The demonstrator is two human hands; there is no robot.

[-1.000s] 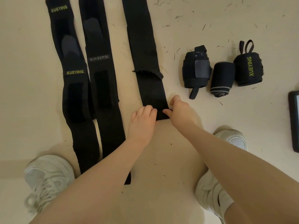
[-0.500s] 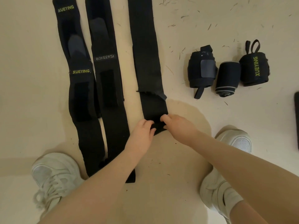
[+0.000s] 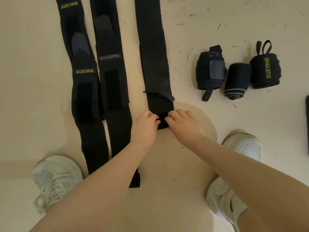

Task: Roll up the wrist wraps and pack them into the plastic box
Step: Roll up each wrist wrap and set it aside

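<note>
Pinching the near end of the plain black wrap (image 3: 154,64), our left hand (image 3: 144,127) and right hand (image 3: 183,124) sit side by side at the centre of the view, fingers curled over the strap's end, which looks folded into a first small turn between them. We note a gold ring (image 3: 176,116) on a right-hand finger. The strap runs away from our hands toward 12 o'clock, flat on the floor (image 3: 33,97), with a loose flap partway along.

At 10 to 11 o'clock lie two more unrolled wraps, side by side: the XUEYING wrap (image 3: 83,84) farthest left, the BOKEERSI wrap (image 3: 113,91) just beside it, its near end passing under our left forearm.

At 2 o'clock three rolled wraps stand in a row, touching or nearly so: one with a grey fastening tab (image 3: 209,74), a striped-edge roll (image 3: 236,80), and a roll lettered XUEYING (image 3: 265,71) with its thumb loop up.

A dark flat object (image 3: 307,124) is cut by the frame edge at 3 o'clock; we cannot tell what it is. White sneakers at 8 o'clock (image 3: 55,180) and 4 o'clock (image 3: 242,146). Short dark fibres litter the floor.
</note>
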